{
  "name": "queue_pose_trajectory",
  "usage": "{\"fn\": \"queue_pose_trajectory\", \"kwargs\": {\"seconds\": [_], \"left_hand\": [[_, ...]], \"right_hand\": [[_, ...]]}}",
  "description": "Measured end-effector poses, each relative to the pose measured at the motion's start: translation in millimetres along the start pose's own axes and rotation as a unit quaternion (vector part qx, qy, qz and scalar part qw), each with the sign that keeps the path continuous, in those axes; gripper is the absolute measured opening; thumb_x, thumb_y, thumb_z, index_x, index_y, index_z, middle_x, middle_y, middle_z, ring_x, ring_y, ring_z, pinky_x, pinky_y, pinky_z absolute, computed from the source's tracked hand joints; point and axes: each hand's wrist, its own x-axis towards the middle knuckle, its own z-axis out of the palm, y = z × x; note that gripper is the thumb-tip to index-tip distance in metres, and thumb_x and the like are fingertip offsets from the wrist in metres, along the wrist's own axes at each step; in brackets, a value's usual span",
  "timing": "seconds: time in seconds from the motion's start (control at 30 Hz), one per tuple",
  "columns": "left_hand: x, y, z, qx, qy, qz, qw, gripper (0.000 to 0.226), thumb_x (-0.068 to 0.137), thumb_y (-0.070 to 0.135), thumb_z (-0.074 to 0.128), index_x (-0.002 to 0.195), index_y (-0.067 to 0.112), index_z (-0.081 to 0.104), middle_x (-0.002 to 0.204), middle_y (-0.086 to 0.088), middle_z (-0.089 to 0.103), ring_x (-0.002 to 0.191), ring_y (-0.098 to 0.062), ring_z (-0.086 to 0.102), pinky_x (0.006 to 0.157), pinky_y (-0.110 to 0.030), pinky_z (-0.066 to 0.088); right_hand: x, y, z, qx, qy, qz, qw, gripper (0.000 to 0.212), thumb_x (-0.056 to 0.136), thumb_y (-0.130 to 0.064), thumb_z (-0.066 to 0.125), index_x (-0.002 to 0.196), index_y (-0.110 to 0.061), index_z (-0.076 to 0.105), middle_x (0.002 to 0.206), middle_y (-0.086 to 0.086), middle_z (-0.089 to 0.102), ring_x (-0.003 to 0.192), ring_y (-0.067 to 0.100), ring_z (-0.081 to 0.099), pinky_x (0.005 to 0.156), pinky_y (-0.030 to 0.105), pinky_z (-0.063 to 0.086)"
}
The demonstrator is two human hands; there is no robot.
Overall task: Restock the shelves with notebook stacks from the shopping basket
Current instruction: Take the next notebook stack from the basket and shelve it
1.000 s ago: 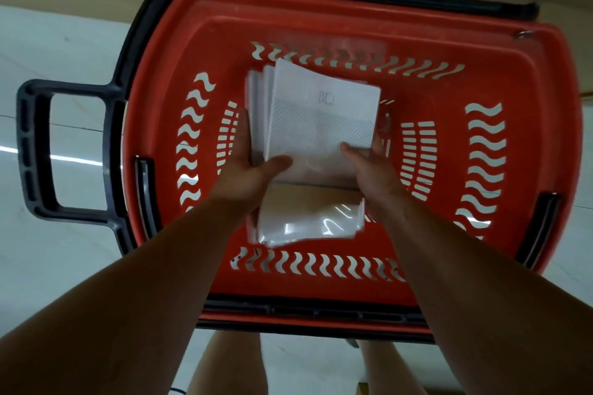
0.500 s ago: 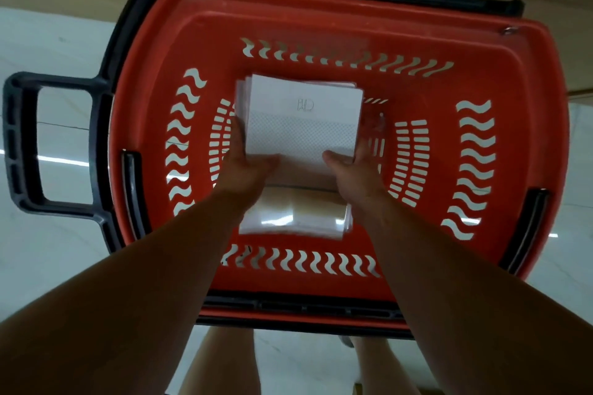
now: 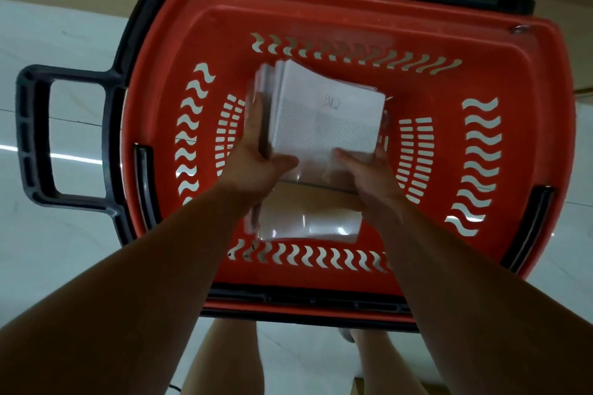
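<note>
Two hands are on the job: my left hand [image 3: 256,167] grips the left edge of the notebook stack [image 3: 327,120], thumb on top, and my right hand [image 3: 373,178] grips its near right corner the same way. The stack is inside the red basket [image 3: 321,9], low over the bottom; whether it touches I cannot tell. I judge this the pick-up step. Next I need a level lift clear of the rim with an even squeeze, since the glossy notebooks fan out at the left and could slide apart
</note>
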Motion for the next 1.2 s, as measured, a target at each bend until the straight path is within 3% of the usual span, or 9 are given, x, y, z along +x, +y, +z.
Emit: {"fn": "queue_pose_trajectory", "kwargs": {"seconds": [0.13,0.3,0.53,0.67,0.77,0.9,0.97,1.1,1.2], "left_hand": [[-15,21,4,-0.013,-0.024,0.016,1.0,0.106,0.087,-0.003,0.07,0.16,0.049,0.014,0.152,0.012,0.042,0.133,-0.011,0.049,0.102,-0.041,0.057],[-61,69,8,-0.077,-0.047,0.043,0.995,0.1,0.088,-0.012,0.064,0.157,0.049,0.024,0.145,0.019,0.051,0.126,0.0,0.057,0.09,-0.02,0.057],[-182,170,16,-0.132,-0.041,0.063,0.988,0.094,0.075,0.0,0.072,0.145,0.053,0.039,0.138,0.02,0.063,0.127,-0.009,0.062,0.095,-0.032,0.057],[-261,246,15,-0.145,-0.047,0.096,0.984,0.09,0.084,-0.015,0.065,0.142,0.05,0.043,0.129,0.026,0.067,0.119,-0.002,0.065,0.086,-0.022,0.056],[-317,298,14,-0.174,-0.051,0.111,0.977,0.091,0.081,-0.01,0.069,0.146,0.049,0.044,0.139,0.014,0.066,0.126,-0.016,0.064,0.093,-0.033,0.057],[-378,352,8,-0.206,-0.055,0.132,0.968,0.104,0.07,-0.004,0.078,0.155,0.041,0.038,0.146,0.005,0.062,0.133,-0.028,0.059,0.103,-0.047,0.051],[-405,377,3,-0.231,-0.067,0.148,0.959,0.103,0.071,-0.002,0.077,0.157,0.037,0.038,0.149,0.0,0.059,0.136,-0.032,0.056,0.109,-0.055,0.047],[-446,420,-13,-0.254,-0.114,0.184,0.943,0.09,0.078,-0.004,0.067,0.154,0.037,0.042,0.148,-0.008,0.059,0.133,-0.039,0.057,0.106,-0.057,0.046],[-461,446,-34,-0.251,-0.127,0.207,0.937,0.087,0.08,-0.003,0.066,0.154,0.037,0.043,0.151,-0.007,0.056,0.138,-0.04,0.052,0.115,-0.068,0.033]], "right_hand": [[-20,-16,-13,0.009,-0.006,-0.005,1.0,0.041,0.088,-0.03,0.08,0.119,-0.045,0.057,0.126,-0.011,0.065,0.117,0.014,0.062,0.109,0.046,0.049],[-72,-45,-40,0.01,0.004,-0.017,1.0,0.079,0.069,-0.052,0.089,0.139,-0.042,0.054,0.13,-0.013,0.068,0.121,0.017,0.064,0.106,0.049,0.052],[-208,-115,-76,0.059,-0.012,-0.066,0.996,0.07,0.074,-0.041,0.086,0.138,-0.037,0.059,0.128,-0.012,0.072,0.12,0.017,0.067,0.11,0.049,0.049],[-299,-168,-99,0.086,-0.021,-0.087,0.992,0.054,0.081,-0.022,0.085,0.129,-0.033,0.063,0.123,-0.006,0.075,0.115,0.019,0.071,0.108,0.048,0.051],[-364,-209,-115,0.09,-0.029,-0.13,0.987,0.049,0.088,-0.007,0.078,0.125,-0.034,0.061,0.124,-0.003,0.075,0.103,0.009,0.074,0.096,0.037,0.058],[-441,-253,-131,0.111,-0.045,-0.14,0.983,0.058,0.089,-0.015,0.079,0.136,-0.034,0.052,0.117,-0.008,0.074,0.091,0.005,0.076,0.068,0.022,0.061],[-476,-274,-135,0.118,-0.063,-0.14,0.981,0.06,0.088,-0.02,0.08,0.138,-0.035,0.049,0.119,-0.006,0.074,0.096,0.012,0.076,0.07,0.027,0.061],[-531,-307,-138,0.124,-0.082,-0.157,0.976,0.067,0.084,-0.028,0.082,0.142,-0.032,0.049,0.125,0.0,0.074,0.107,0.025,0.075,0.09,0.046,0.06],[-562,-328,-132,0.139,-0.108,-0.179,0.968,0.066,0.08,-0.034,0.079,0.141,-0.034,0.054,0.124,0.001,0.075,0.108,0.028,0.075,0.093,0.05,0.059]]}}
